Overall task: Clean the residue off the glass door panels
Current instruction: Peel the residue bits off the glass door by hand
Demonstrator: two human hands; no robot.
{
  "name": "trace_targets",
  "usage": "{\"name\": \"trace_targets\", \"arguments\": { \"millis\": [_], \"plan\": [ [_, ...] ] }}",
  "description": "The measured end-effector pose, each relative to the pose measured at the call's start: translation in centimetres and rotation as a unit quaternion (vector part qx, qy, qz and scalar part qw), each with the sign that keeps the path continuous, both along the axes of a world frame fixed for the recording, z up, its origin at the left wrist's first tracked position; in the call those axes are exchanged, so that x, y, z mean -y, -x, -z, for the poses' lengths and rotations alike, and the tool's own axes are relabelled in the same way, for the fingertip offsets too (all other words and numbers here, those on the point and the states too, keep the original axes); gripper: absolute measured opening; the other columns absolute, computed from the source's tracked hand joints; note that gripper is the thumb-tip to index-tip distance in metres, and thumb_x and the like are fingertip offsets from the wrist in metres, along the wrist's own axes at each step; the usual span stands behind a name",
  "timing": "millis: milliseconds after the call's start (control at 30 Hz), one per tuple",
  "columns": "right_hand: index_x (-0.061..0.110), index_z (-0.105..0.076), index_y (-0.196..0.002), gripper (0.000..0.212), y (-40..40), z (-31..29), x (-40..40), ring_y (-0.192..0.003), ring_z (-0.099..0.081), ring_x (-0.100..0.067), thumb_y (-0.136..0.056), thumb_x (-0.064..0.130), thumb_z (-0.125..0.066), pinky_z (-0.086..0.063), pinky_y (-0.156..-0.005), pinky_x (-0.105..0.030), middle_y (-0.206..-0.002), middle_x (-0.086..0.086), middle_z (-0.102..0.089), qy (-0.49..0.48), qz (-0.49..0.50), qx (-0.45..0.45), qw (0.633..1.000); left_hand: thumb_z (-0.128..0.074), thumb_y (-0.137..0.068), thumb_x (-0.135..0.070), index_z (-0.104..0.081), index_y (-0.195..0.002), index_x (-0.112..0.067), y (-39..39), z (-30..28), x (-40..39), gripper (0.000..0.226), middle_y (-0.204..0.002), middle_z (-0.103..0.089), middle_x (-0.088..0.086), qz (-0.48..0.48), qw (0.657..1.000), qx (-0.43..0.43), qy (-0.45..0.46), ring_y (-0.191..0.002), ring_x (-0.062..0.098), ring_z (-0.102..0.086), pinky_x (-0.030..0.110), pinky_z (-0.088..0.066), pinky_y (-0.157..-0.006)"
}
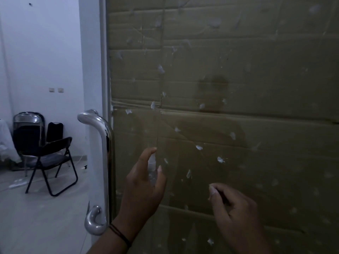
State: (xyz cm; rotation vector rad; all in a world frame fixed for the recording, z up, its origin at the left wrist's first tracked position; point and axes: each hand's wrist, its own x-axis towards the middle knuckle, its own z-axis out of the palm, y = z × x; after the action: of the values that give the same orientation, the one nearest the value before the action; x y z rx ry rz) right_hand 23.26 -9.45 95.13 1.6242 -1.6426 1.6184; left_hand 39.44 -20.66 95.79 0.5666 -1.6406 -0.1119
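We stand close to a tall clear glass door panel (238, 79) that fills the middle and right of the view, with flat brown cardboard sheets (275, 125) behind it. Small white scraps of sticky residue (220, 159) are scattered over the glass, from the top down to the bottom edge of the view. Our left hand (145, 182) is raised in front of the lower part of the panel, and its thumb and forefinger are curled around a clump of pale, crumpled residue pieces (152, 171). There is a thin dark cord bracelet (120, 235) on this wrist. Our right hand (236, 209) is lower and to the right, with the fingers bent and the thumb and forefinger tips pressed together at the glass; we cannot tell if a scrap is between them. On the left edge of the door is a curved polished steel pull handle (104, 162). Beyond it, in a white room, stand black folding chairs with metal frames (45, 143) on a pale floor (36, 208).
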Motion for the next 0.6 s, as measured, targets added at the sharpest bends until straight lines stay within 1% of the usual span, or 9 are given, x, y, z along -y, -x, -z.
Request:
{"name": "trace_targets", "arguments": {
  "millis": [133,200,267,333,400,467,500,600],
  "plan": [
    [0.016,-0.072,-0.080,0.012,0.5,-0.1,-0.6,-0.068,-0.061,-0.003,-0.079,0.020,-0.062,-0.041,-0.062,-0.006,-0.068,0.009,-0.067,-0.004,0.015,0.008,1.000,-0.059,-0.082,-0.014,-0.045,-0.123,-0.029,0.4,-0.5,-0.4,0.046,-0.063,-0.045,-0.012,0.005,1.000,0.000,0.005,-0.054,0.004,-0.048,0.004,-0.033,-0.051],
    [0.016,-0.072,-0.084,0.005,1.0,-0.1,-0.7,-0.064,-0.062,-0.004,-0.082,0.013,-0.068,-0.041,-0.064,-0.007,-0.072,0.009,-0.067,-0.011,0.030,0.005,0.999,-0.063,-0.082,-0.009,-0.047,-0.122,-0.027,0.6,-0.9,-0.6,0.047,-0.061,-0.044,-0.012,0.003,1.000,0.001,0.011,-0.054,0.001,-0.047,0.003,-0.032,-0.051],
    [0.016,-0.072,-0.088,0.011,1.4,-0.3,-0.9,-0.066,-0.062,-0.002,-0.080,0.010,-0.069,-0.039,-0.067,-0.003,-0.076,0.009,-0.067,-0.024,0.044,0.000,0.999,-0.065,-0.080,-0.005,-0.048,-0.121,-0.025,0.8,-1.1,-0.7,0.048,-0.061,-0.043,-0.015,0.000,1.000,0.002,0.017,-0.055,-0.002,-0.048,0.001,-0.032,-0.051],
    [0.015,-0.072,-0.091,0.012,1.9,-0.7,-1.1,-0.070,-0.059,-0.001,-0.081,0.010,-0.068,-0.036,-0.069,0.002,-0.079,0.010,-0.066,-0.032,0.051,-0.006,0.998,-0.063,-0.080,-0.010,-0.048,-0.121,-0.027,1.1,-1.3,-0.8,0.047,-0.061,-0.044,-0.015,0.005,1.000,-0.002,0.017,-0.055,-0.002,-0.050,0.001,-0.032,-0.050],
    [0.015,-0.072,-0.093,0.013,2.4,-1.0,-1.5,-0.072,-0.058,0.000,-0.082,0.012,-0.067,-0.033,-0.070,0.005,-0.080,0.011,-0.064,-0.039,0.057,-0.009,0.998,-0.061,-0.081,-0.016,-0.048,-0.121,-0.032,1.6,-1.4,-1.0,0.046,-0.062,-0.049,-0.011,0.011,1.000,-0.010,0.003,-0.054,0.005,-0.052,0.006,-0.035,-0.048],
    [0.014,-0.072,-0.094,0.013,3.0,-1.2,-2.0,-0.074,-0.057,-0.002,-0.082,0.013,-0.067,-0.031,-0.070,0.006,-0.080,0.011,-0.063,-0.045,0.060,-0.010,0.997,-0.061,-0.081,-0.021,-0.048,-0.120,-0.035,2.1,-1.6,-1.1,0.044,-0.062,-0.052,-0.009,0.004,1.000,-0.012,-0.008,-0.053,0.010,-0.052,0.016,-0.040,-0.046],
    [0.014,-0.072,-0.093,0.012,3.4,-1.4,-2.3,-0.072,-0.057,-0.002,-0.082,0.012,-0.068,-0.031,-0.069,0.006,-0.079,0.010,-0.063,-0.046,0.064,-0.012,0.997,-0.061,-0.082,-0.021,-0.048,-0.120,-0.036,2.4,-1.6,-1.2,0.043,-0.062,-0.053,-0.008,-0.001,1.000,-0.011,-0.013,-0.053,0.012,-0.052,0.018,-0.040,-0.045],
    [0.012,-0.072,-0.089,0.010,4.7,-1.4,-3.3,-0.068,-0.058,-0.004,-0.080,0.008,-0.069,-0.031,-0.067,0.006,-0.075,0.010,-0.062,-0.046,0.073,-0.016,0.996,-0.065,-0.084,-0.012,-0.049,-0.117,-0.036,3.4,-1.8,-1.7,0.044,-0.059,-0.051,-0.008,0.006,1.000,0.005,-0.019,-0.051,0.010,-0.050,0.011,-0.034,-0.044]
  ]
}}
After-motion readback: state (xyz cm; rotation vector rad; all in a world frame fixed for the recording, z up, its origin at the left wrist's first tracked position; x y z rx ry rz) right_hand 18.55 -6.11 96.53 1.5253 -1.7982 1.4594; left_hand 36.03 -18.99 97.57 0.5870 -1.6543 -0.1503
